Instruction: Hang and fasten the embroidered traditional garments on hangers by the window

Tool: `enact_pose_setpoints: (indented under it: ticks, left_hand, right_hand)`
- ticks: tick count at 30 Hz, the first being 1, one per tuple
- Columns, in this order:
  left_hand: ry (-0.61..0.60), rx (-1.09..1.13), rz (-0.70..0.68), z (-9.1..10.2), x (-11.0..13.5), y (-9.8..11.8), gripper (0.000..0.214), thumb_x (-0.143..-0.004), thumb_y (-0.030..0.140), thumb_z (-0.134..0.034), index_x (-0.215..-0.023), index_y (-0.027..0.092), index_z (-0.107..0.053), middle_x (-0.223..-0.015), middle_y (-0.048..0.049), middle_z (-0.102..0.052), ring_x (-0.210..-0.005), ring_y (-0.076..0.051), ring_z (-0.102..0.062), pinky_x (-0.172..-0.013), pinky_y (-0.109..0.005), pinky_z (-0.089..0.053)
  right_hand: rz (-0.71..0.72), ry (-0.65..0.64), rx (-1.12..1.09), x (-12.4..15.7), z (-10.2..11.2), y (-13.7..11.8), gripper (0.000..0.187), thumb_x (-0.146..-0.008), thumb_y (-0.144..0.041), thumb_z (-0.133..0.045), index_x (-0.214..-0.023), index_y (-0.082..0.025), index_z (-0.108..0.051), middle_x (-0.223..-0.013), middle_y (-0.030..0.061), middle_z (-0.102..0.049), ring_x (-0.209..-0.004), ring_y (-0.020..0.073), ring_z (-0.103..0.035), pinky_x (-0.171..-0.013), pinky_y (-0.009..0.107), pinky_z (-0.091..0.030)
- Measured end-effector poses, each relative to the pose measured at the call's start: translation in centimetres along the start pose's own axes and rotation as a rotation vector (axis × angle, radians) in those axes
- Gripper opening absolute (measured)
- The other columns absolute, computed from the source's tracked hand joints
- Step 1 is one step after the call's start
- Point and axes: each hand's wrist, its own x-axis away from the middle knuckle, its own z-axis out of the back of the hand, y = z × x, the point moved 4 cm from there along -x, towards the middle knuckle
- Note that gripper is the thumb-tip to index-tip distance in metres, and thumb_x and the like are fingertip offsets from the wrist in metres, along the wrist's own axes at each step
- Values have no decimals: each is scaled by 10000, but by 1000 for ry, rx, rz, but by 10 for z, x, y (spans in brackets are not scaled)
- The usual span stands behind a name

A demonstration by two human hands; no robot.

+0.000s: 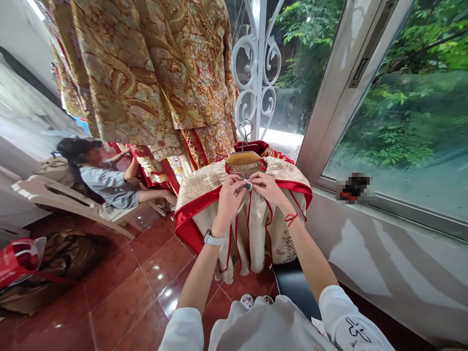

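Cream garment (256, 234) neckline hidden: left hand (228, 196), right hand (271, 190).

Floor (146, 292): glossy red-brown tiles, all of it below the fingers (239, 187). Far left and lower: red bag (16, 261) touching brown bag (73, 253), both lying on the tiles. Left of fingers: white chair (73, 204) on the floor, person (106, 183) seated in it. Below, slightly right: black block (292, 287) on the tiles. Jacket (252, 229) hem hangs under fingers; can't tell if it touches the floor.
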Motion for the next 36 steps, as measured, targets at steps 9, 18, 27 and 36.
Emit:
enact_pose_setpoints:
  ticks: [9,18,27,36]
  left_hand:
    - [26,-255,17,39,9,-16,160,-928,181,-508,-872,193,-657,-1001,-71,-644,-987,-216,-596,-909,-369,-472]
    - [-244,334,371,23,13,-28,153,-918,339,-497,-872,201,-544,-728,9,-577,-549,-116,-517,-570,-248,-441]
    - [-189,-141,336,37,27,-15,171,-918,262,-492,-1026,199,-610,-845,-33,-677,-762,-180,-630,-710,-289,-473]
    - [405,-93,204,140,33,-72,409,-836,424,-652,-1185,221,-586,-1275,-107,-598,-1197,-237,-566,-1005,-386,-472]
  right_hand:
    - [4,477,272,23,44,11,233,-917,-325,-540,-780,-220,-697,-954,92,-662,-960,257,-594,-911,462,-495]
    - [-207,116,-88,23,35,12,466,-902,-646,-471,-712,-225,-523,-674,13,-535,-556,149,-462,-539,297,-443]
    - [-39,112,353,43,60,-3,268,-923,-375,-525,-769,-200,-657,-791,46,-670,-718,178,-595,-663,295,-472]
    - [-188,411,377,52,140,76,514,-827,-445,-629,-1274,-192,-601,-1298,119,-628,-1195,264,-564,-1016,428,-446]
